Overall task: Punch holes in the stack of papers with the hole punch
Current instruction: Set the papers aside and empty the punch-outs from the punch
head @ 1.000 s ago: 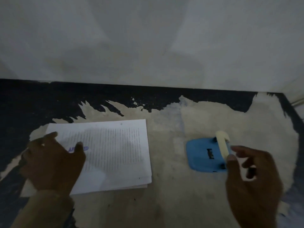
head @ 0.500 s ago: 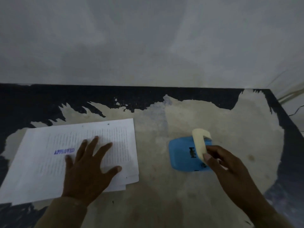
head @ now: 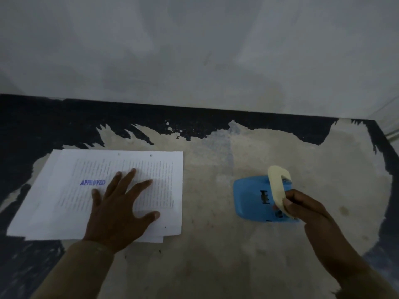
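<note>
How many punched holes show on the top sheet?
2, both near the far edge of the top sheet: one left, one right. Sheets beneath are hidden.

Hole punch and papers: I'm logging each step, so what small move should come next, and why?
Probably bring the hole punch leftward to the stack of papers. The right hand already grips its cream lever, while bare table separates punch and papers. The left hand lies flat on the stack, pinning it, so the near right edge can enter the slot.
</note>
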